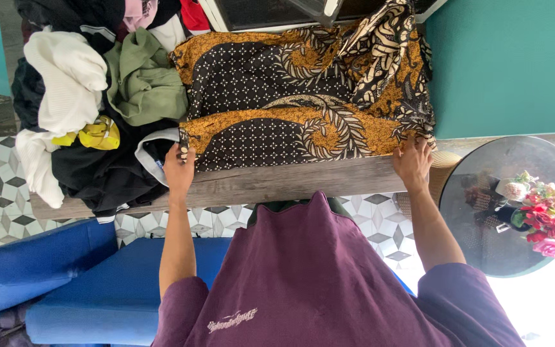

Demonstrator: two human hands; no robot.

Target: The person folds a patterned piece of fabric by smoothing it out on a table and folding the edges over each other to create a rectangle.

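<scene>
Left hand (179, 168) and right hand (412, 160) each pinch a near corner of the patterned cloth (303, 96), holding it stretched flat across the surface (277, 182); a clothes heap (91, 109) lies beyond the left hand.

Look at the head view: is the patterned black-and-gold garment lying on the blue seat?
No: the patterned garment lies spread on the wooden table, with both hands gripping its near edge.

Bare strip of table (277, 183) btwn hands is open. Clothes pile (91, 109) blocks the left; batik cloth (303, 96) fills the middle; wall (509, 64) and glass table (483, 193) crowd the right.
</scene>
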